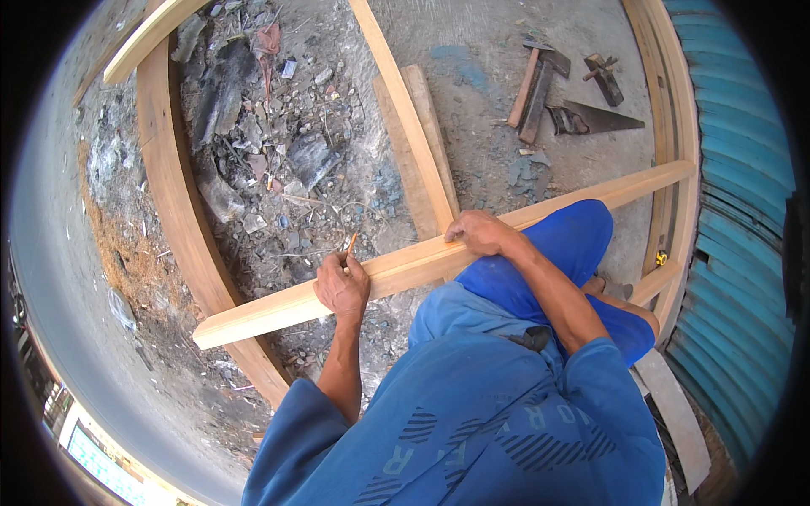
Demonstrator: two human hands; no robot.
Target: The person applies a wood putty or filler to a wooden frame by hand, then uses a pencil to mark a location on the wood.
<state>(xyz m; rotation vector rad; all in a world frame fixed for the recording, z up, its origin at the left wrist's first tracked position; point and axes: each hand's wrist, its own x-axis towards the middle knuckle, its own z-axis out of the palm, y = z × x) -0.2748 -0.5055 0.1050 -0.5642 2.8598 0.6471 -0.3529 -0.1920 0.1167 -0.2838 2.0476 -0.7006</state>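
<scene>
A long pale wooden beam [405, 268] lies slantwise before me, its near-left end over a darker curved-looking plank [181, 194]. My left hand [342, 288] rests on the beam with a thin orange stick like a pencil [352, 243] pinched upright in its fingers. Farther right, my right hand [479, 233] is closed over the beam's far edge, its fingertips beside the end of a narrow batten [409, 114]. That batten runs away from me and meets the beam there. My raised knee in blue touches the beam's near side.
Hammers [529, 88], a handsaw [595, 118] and a dark wooden hand plane [604, 80] lie on the concrete. Rubble [278, 143] covers the ground between the timbers. Blue corrugated metal [738, 169] borders the right, beside long timbers [683, 101]. A yellow tape measure [661, 257] sits there.
</scene>
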